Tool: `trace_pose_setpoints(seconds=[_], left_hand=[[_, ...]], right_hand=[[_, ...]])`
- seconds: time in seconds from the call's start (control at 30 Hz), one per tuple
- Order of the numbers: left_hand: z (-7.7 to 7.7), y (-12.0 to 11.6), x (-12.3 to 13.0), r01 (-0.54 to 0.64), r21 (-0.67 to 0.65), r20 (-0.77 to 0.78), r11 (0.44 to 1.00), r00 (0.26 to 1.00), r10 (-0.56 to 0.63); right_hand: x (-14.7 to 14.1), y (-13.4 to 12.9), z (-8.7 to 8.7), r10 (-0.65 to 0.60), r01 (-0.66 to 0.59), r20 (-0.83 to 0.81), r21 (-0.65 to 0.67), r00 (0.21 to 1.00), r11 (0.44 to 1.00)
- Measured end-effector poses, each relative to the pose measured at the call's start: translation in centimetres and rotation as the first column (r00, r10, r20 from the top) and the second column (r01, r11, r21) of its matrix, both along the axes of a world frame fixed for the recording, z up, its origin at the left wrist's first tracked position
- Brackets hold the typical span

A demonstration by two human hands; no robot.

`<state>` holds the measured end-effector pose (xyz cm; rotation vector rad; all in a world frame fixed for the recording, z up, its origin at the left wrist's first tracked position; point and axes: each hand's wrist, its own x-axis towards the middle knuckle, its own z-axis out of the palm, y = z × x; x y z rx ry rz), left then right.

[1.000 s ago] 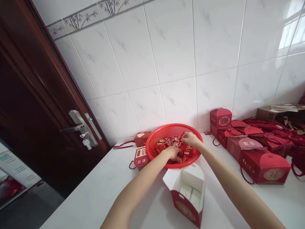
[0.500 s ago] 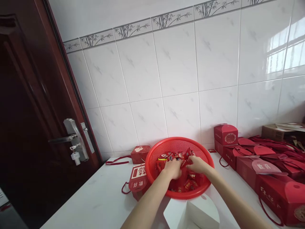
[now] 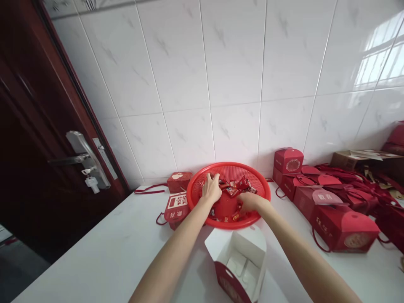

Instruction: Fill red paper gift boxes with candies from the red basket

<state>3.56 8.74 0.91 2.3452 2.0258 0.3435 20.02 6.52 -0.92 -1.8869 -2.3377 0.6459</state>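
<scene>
A round red plastic basket (image 3: 229, 165) stands against the wall, with small red-wrapped sweets (image 3: 232, 191) scattered inside. Over the basket's left side is my left hand (image 3: 211, 190), its fingers curled closed; a bit of dark red shows at the fingertips, too small to name. My right hand (image 3: 251, 202) reaches in at the right, fingers bent down among the sweets, and what they hold is hidden. In front of the basket, between my forearms, sits an open gift box (image 3: 235, 252), white inside and red outside, with no sweets visible in it.
Two red boxes, one patterned (image 3: 179, 183) and one with white lettering (image 3: 177, 210), lie left of the basket. Rows of closed red gift boxes (image 3: 344, 225) with cord handles fill the right side. A cardboard box (image 3: 347, 160) stands behind them. At left is a dark door (image 3: 28, 126).
My view has tipped downward, showing more of the open box. My left hand has shifted left and towards the back of the basket; my right hand has come nearer the front. The sweets are spread differently.
</scene>
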Motion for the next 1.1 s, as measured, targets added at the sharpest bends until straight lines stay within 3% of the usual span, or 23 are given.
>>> trace_pose_setpoints(seconds=[0.2,0.4,0.6,0.77,0.93,1.1], left_hand=[[-0.3,0.2,0.0,-0.054,-0.056,-0.032,0.997,0.998,0.053],[-0.5,-0.3,0.3,-0.067,-0.226,-0.124,0.972,0.991,0.039],[-0.4,-0.3,0.3,-0.072,-0.295,-0.156,0.953,0.987,0.026],[-0.5,0.4,-0.4,-0.006,-0.279,-0.048,0.960,0.999,-0.007],[-0.8,1.7,-1.4,0.056,-0.215,0.169,0.975,0.985,-0.020],[-0.9,2.7,-2.1,0.052,-0.099,0.302,0.994,0.953,-0.020]], right_hand=[[0.1,-0.5,0.2,-0.019,0.020,0.015,-0.033,1.000,0.999],[0.1,-0.8,0.5,0.021,-0.021,0.009,-0.043,1.000,0.999],[0.2,-0.9,0.8,0.060,-0.061,-0.020,-0.060,0.998,0.996],[0.0,-0.9,0.9,0.109,-0.112,-0.038,-0.099,0.993,0.989],[0.1,-1.1,0.9,0.157,-0.168,-0.102,-0.107,0.982,0.980],[0.2,-0.9,1.1,0.171,-0.181,-0.213,-0.027,0.962,0.983]])
